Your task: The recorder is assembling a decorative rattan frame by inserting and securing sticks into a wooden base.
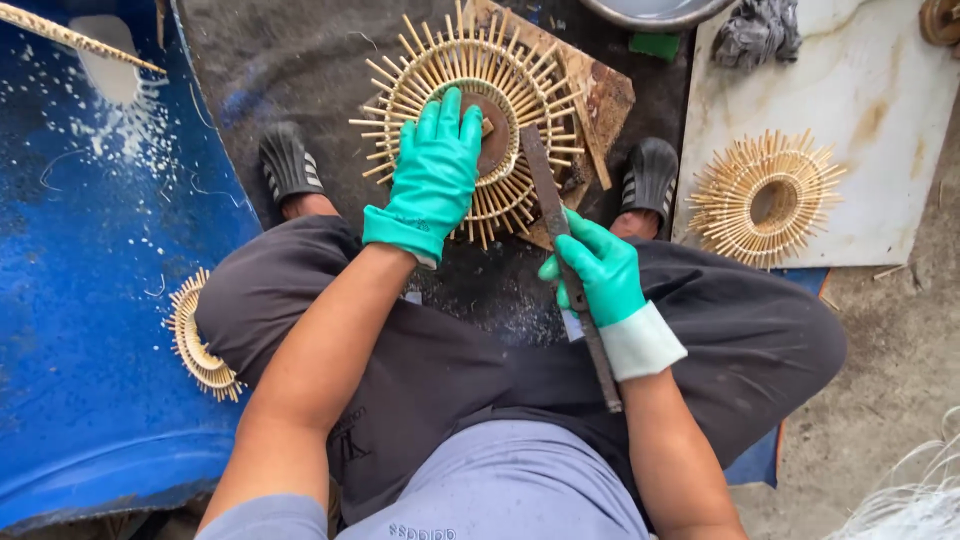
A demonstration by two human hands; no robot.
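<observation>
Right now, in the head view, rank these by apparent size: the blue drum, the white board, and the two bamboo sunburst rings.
1. blue drum
2. white board
3. sunburst ring under the left hand
4. sunburst ring on the board, though it lies a bit farther off, so unsure.

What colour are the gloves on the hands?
Teal green, on the left hand and right hand; the head view shows them.
</observation>
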